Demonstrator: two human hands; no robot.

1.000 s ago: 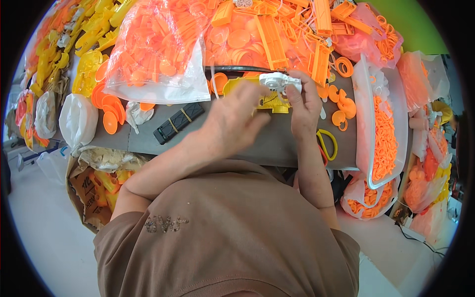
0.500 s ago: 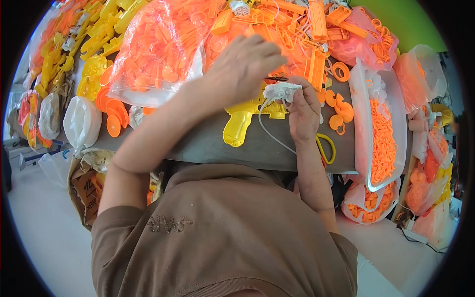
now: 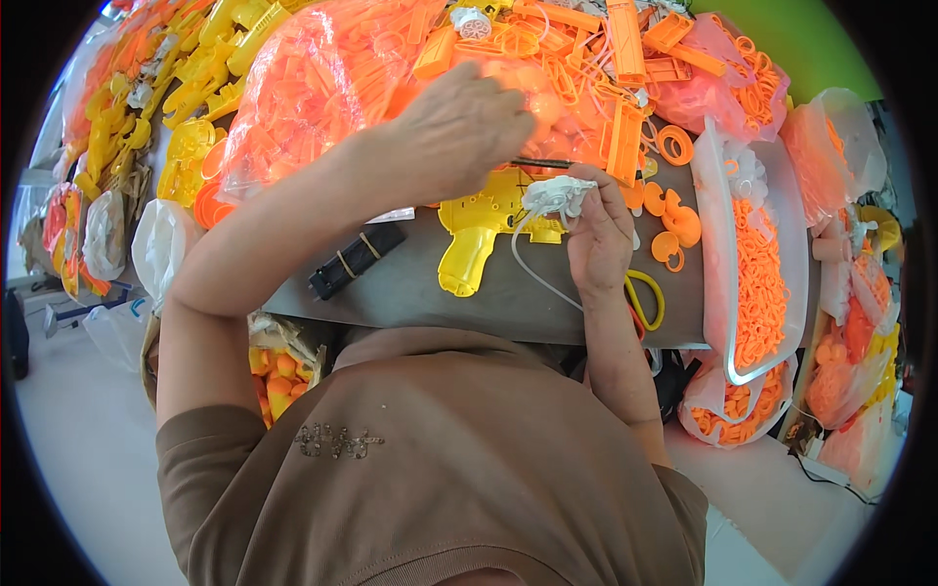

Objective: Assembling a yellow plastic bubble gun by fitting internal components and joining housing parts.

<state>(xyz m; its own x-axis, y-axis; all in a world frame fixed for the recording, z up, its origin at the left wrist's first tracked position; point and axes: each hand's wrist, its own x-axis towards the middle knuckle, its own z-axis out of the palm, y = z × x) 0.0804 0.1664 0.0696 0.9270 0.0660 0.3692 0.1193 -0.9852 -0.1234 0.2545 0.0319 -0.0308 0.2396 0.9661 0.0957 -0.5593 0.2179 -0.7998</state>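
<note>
My right hand (image 3: 604, 239) pinches a small white plastic part (image 3: 558, 197); a thin white tube (image 3: 523, 256) curves down from it. Facing it from the left is my left hand (image 3: 464, 127), knuckles up and fingers curled in; what it grips is hidden underneath. A thin dark rod (image 3: 543, 163) spans the gap between the two hands; its ends are unclear. Below, on the grey table (image 3: 420, 303), lies a yellow toy-gun half shell (image 3: 469, 254). A black block with a band around it (image 3: 357, 262) sits beneath my left forearm.
Bags and heaps of orange parts (image 3: 303, 107) cover the far side. Yellow shells (image 3: 195, 161) lie at the far left. To the right are orange discs (image 3: 674, 215), yellow handle loops (image 3: 650, 298) and a white bin (image 3: 718, 283) of orange pieces. An open bag of parts (image 3: 278, 376) stands below the table edge.
My left hand has shifted left, away from my right, and its elbow has swung outward. More of the dark rod shows, and the black block is uncovered. The right hand keeps the white part.
</note>
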